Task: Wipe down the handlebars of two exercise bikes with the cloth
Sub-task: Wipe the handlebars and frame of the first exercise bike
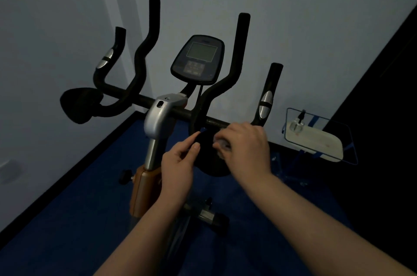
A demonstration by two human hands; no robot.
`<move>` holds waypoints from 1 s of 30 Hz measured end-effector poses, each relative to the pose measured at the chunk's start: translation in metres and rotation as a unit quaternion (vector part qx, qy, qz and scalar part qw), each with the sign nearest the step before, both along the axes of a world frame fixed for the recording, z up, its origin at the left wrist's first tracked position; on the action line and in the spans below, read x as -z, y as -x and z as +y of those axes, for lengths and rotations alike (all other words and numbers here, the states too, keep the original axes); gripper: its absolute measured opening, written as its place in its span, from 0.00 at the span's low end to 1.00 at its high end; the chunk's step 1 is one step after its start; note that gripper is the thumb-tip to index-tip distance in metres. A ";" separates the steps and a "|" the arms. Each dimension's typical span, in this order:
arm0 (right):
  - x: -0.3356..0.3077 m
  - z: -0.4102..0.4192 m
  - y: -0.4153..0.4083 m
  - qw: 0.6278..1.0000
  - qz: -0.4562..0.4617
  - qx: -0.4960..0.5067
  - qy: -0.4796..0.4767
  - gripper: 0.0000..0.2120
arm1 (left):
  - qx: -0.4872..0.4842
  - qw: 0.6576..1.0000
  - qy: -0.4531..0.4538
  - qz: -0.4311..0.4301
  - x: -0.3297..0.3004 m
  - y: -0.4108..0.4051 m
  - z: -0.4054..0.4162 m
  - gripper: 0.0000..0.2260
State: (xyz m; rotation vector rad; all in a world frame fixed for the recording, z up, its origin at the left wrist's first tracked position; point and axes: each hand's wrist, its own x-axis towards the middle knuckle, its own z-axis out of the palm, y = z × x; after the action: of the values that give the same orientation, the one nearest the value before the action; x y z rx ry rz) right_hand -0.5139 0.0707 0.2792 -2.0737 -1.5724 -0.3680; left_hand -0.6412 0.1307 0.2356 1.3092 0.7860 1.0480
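Against the pale wall in a dim corner stands an exercise bike (155, 131), its black handlebars (216, 121) spreading into four upturned grips around a small console (198, 59) with a grey screen. Both bare arms reach in from below to the right stretch of the crossbar. One hand, the left hand (180, 162), has its thumb and forefinger drawn close together just beside a small blue thing (203, 129) at the bar; whether they actually pinch it I cannot tell. Its other fingers curl loosely. Beside it the right hand (246, 144) is curled round something pale and crumpled (220, 143), perhaps the cloth, held close to the bar near the base of the right grip; blur hides what it really is. Silver sensor plates (265, 101) sit on the outer grips. Blue flooring (79, 208) lies beneath, and a wire-framed stand holding a whitish tray (316, 140) sits to the right, well apart from the hands.
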 end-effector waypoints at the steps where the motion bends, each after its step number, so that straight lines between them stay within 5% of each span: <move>1: 0.005 0.000 0.007 1.000 -0.006 -0.006 -0.001 0.07 | 0.001 1.000 0.002 -0.002 0.001 0.000 0.000 0.13; 5: -0.001 -0.008 -0.004 0.992 -0.003 -0.116 0.052 0.10 | 0.011 1.000 0.019 -0.010 0.001 0.001 0.001 0.13; 7: -0.016 -0.006 -0.016 0.985 0.085 -0.128 0.081 0.10 | 0.017 0.999 0.025 -0.015 -0.001 0.001 0.002 0.13; 10: -0.019 0.008 -0.017 0.982 0.164 -0.088 0.004 0.11 | 0.007 0.999 0.036 -0.022 -0.003 0.000 0.000 0.14; 16: 0.006 -0.006 -0.016 0.983 0.041 -0.171 0.061 0.13 | 0.009 0.999 0.027 -0.015 -0.004 0.007 -0.007 0.15; 21: -0.007 0.014 -0.010 0.978 0.162 -0.132 -0.005 0.11 | -0.020 0.999 0.050 -0.003 -0.002 0.007 -0.010 0.15; 24: 0.008 0.007 0.000 0.983 0.101 -0.150 0.001 0.12 | -0.038 0.998 0.046 0.005 -0.001 0.007 -0.011 0.12; 27: 0.004 -0.002 -0.007 0.965 -0.015 -0.240 0.105 0.13 | -0.052 0.997 0.052 -0.003 -0.001 0.000 -0.014 0.11; 30: -0.004 0.004 -0.019 0.974 0.002 -0.205 0.095 0.12 | -0.072 0.996 0.053 -0.020 -0.004 -0.008 -0.017 0.10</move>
State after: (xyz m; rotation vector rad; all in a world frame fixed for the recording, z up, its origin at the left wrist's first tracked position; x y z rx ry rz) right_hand -0.4946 0.0751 0.2835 -1.8116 -2.0434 -0.0667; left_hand -0.6331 0.1137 0.2391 1.1519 0.9031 1.1284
